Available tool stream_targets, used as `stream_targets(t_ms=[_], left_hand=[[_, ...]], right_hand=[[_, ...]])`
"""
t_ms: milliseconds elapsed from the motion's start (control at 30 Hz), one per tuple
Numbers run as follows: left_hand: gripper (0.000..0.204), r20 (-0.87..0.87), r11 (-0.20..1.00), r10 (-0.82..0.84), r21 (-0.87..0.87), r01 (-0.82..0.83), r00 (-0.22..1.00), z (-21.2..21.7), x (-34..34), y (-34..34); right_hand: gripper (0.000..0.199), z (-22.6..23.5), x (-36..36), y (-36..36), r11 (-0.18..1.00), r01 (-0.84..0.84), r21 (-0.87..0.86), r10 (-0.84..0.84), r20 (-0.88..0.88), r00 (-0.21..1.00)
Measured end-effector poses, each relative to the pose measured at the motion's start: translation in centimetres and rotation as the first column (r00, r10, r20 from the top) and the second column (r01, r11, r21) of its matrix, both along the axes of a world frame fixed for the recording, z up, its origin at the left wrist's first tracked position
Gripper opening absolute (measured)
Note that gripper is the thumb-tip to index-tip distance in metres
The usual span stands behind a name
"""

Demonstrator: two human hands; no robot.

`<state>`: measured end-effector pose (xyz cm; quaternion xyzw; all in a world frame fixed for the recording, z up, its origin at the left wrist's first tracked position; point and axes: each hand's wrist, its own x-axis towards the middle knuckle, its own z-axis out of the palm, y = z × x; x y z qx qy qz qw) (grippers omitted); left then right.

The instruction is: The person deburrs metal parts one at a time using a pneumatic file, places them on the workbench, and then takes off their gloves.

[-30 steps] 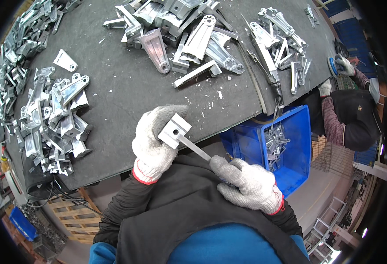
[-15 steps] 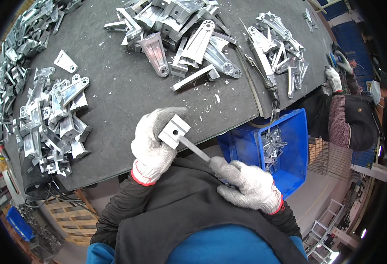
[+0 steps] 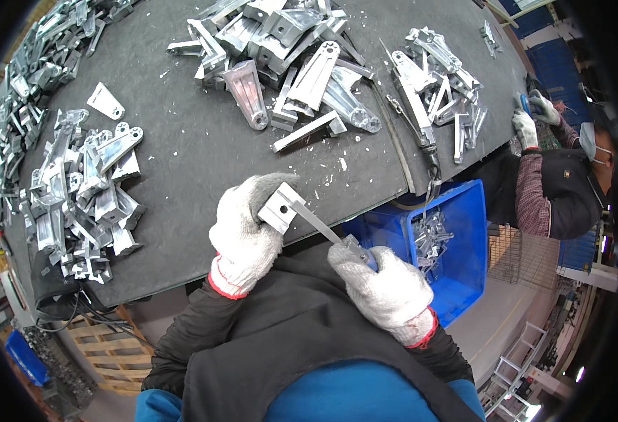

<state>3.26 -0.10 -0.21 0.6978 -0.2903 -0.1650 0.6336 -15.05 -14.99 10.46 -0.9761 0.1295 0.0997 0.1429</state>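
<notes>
Silvery, the holed metal block [image 3: 276,212] sits pinched in the grip of your left hand [image 3: 243,219], by the near edge of the worktop [image 3: 189,183]. Your right hand [image 3: 385,285], its grip wrapped around the flat tool [image 3: 318,224], has turned, carrying the tip toward the block's right-hand corner; the work has probably shifted along that edge.

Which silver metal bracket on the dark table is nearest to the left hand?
The slim silver metal bracket with a block at its right end, foremost in the middle pile; it lies closer to the white-gloved left hand than others.
</notes>
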Motion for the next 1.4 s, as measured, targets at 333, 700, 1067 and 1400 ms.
stream_targets(t_ms=[333,700,1067,1400], left_hand=[[0.031,0.026,0.981,0.052,0.183,-0.056,0.998,0.8,0.0,-0.7],[0.034,-0.184,0.990,0.107,0.112,-0.087,0.977,2.0,-0.3,0.4],[0.035,0.011,0.961,0.209,0.184,-0.208,0.978,-1.1,0.2,0.8],[0.060,-0.116,0.948,0.313,0.096,-0.303,0.943,-1.7,-0.6,1.1]], right_hand=[[0.051,-0.7,-0.3,-0.4,0.999,0.021,-0.040,-0.021,-0.005,1.000],[0.077,0.1,3.0,-7.9,0.828,0.281,0.486,-0.333,0.023,0.942],[0.090,-7.8,6.9,-13.3,0.579,-0.108,0.808,-0.281,0.322,0.904],[0.080,-8.1,6.3,-12.4,0.788,0.065,0.612,-0.351,0.360,0.865]])
